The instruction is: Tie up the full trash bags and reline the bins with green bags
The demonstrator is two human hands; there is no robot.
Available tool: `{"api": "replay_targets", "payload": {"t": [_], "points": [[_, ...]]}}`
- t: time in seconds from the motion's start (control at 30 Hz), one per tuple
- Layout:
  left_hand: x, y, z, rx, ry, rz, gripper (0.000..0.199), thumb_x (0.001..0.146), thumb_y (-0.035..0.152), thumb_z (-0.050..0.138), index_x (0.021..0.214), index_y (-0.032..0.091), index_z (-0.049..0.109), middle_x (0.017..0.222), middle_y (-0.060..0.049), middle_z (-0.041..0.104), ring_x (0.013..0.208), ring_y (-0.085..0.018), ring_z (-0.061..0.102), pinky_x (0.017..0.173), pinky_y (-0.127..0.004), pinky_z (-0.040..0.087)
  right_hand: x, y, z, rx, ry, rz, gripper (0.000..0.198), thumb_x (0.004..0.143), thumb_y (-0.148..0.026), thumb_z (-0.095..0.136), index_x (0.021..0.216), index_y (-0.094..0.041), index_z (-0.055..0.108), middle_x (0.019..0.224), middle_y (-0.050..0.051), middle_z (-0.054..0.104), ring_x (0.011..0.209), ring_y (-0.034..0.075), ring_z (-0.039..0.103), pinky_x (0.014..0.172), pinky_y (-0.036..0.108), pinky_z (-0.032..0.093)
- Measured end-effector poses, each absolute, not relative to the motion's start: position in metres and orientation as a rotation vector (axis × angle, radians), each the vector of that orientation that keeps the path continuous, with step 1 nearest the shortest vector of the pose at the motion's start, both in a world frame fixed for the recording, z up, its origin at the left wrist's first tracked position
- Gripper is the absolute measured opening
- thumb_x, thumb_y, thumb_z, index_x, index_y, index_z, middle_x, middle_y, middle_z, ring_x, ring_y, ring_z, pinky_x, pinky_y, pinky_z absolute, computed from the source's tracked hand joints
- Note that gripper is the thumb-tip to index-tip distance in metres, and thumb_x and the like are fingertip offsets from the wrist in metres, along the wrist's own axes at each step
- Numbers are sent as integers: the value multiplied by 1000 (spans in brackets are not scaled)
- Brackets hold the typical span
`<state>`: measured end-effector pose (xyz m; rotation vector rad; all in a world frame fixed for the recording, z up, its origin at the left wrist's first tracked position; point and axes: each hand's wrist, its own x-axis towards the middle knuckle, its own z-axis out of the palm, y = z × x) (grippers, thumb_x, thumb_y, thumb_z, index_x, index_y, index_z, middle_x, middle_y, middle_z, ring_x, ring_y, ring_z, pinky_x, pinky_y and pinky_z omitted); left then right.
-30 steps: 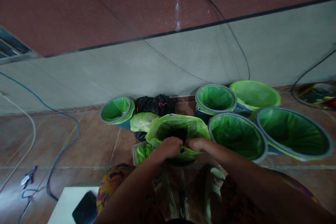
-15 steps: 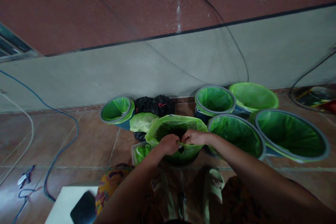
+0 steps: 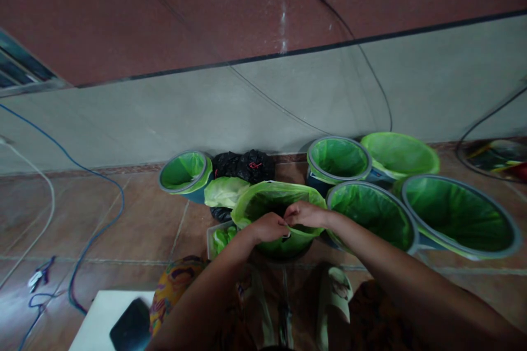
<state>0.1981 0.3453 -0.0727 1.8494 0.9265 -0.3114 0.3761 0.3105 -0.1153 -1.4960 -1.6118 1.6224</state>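
Observation:
A green bin liner (image 3: 263,196) is spread over the bin that stands between my feet, its edge hanging down outside. My left hand (image 3: 269,226) grips the near edge of the liner with closed fingers. Close beside it, my right hand (image 3: 303,214) pinches the same edge, the fingertips of both hands almost meeting. A small dark and white spot shows on the liner just below the fingers; I cannot make out what it is. The bin's own body is mostly hidden under the liner and my arms.
Lined bins with grey rims stand right, including a near one (image 3: 373,214) and a large one (image 3: 461,216); another bin (image 3: 185,173) stands left. A black bag (image 3: 242,165) lies by the wall. A tray (image 3: 211,241) holds green liners. A blue cable (image 3: 121,203) crosses the floor.
My left hand has shifted slightly right and its fingers have come closer to my right hand at the liner's edge. The bins have stayed in place.

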Motion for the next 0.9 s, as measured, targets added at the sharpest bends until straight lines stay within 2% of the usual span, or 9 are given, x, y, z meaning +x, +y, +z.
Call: {"api": "replay_targets", "payload": {"t": [0.2,0.3,0.37,0.47,0.53,0.67,0.9], "points": [[198,342,-76,1759,956,-273,18,70,28,59,60,13,64,47,7,37,49,-7,32,50,-24,24,376,310,-112,-1539,-1693,1615,21,67,-25,60,82,-15,71,77,3,71,70,15,59,66,26,44],[199,343,-76,1751,997,-287,16,69,23,57,56,13,60,47,6,37,47,-7,32,49,-24,24,377,313,-102,-1665,-1668,1420,26,67,-24,62,90,-16,70,87,4,72,77,16,62,71,27,46],[199,345,-74,1724,1042,-278,15,69,20,55,56,13,58,48,6,38,47,-6,32,48,-24,23,377,313,-89,-1685,-1630,1264,24,69,-25,62,90,-17,69,85,4,70,77,16,61,71,27,46],[199,349,-71,1657,1100,-256,13,68,18,54,56,14,55,49,5,38,47,-7,32,47,-24,23,373,305,-67,-1570,-1692,1293,16,73,-26,61,85,-18,67,73,1,66,68,14,58,64,25,44],[199,351,-69,1634,1102,-257,13,68,16,54,55,14,54,49,5,39,49,-7,33,47,-24,24,365,295,-57,-1576,-1831,1266,16,71,-22,62,87,-19,66,74,0,64,68,13,57,63,25,42],[196,353,-70,1622,1065,-256,18,70,11,50,53,15,52,48,4,38,50,-8,34,48,-23,28,346,274,-57,-1781,-2094,882,26,67,-18,69,91,-17,61,91,4,62,81,17,57,71,27,41],[193,355,-69,1644,1045,-234,19,71,12,47,52,15,49,48,4,37,50,-9,33,49,-25,27,335,268,-79,-1821,-2169,624,7,83,-23,57,84,-17,61,89,5,60,85,17,58,75,28,42]]}}
